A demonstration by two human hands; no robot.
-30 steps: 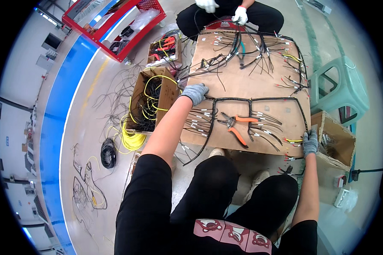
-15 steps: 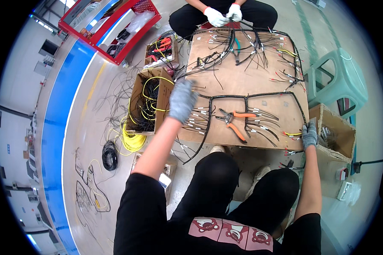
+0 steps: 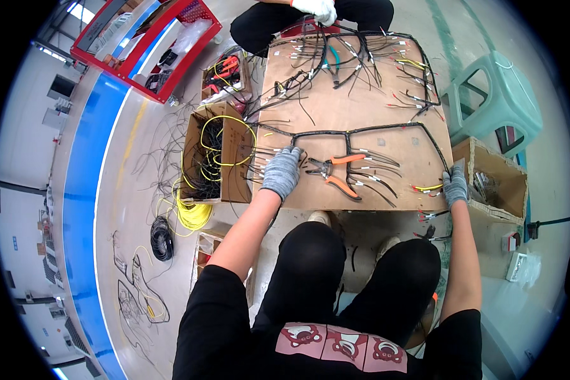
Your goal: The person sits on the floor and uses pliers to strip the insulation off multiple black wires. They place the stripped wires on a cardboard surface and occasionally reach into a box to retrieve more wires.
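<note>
A black taped wire harness [image 3: 386,126] with several labelled branch wires lies across the near half of the wooden board [image 3: 354,114]. My left hand [image 3: 282,172], in a grey glove, is closed around its left branch, whose lower end hangs past the board's near edge. At the board's right edge my right hand [image 3: 455,185], gloved alike, grips the harness's right leg beside yellow wires with red tips. Orange-handled pliers [image 3: 339,171] lie with spread handles between the left and middle branches, just right of my left hand. My palms hide the gripped stretches.
Across the board, a co-worker's white-gloved hand [image 3: 316,9] is above a second harness [image 3: 361,47], where teal-handled pliers [image 3: 334,58] lie. A carton of wires [image 3: 234,149] stands left, another carton [image 3: 516,193] right, near a green stool [image 3: 497,95]. Yellow cable coils [image 3: 194,215] lie on the floor.
My left hand has come down from above the board's left edge onto the harness's left branch. My right hand stays at the right leg. The whole view has shifted slightly.
</note>
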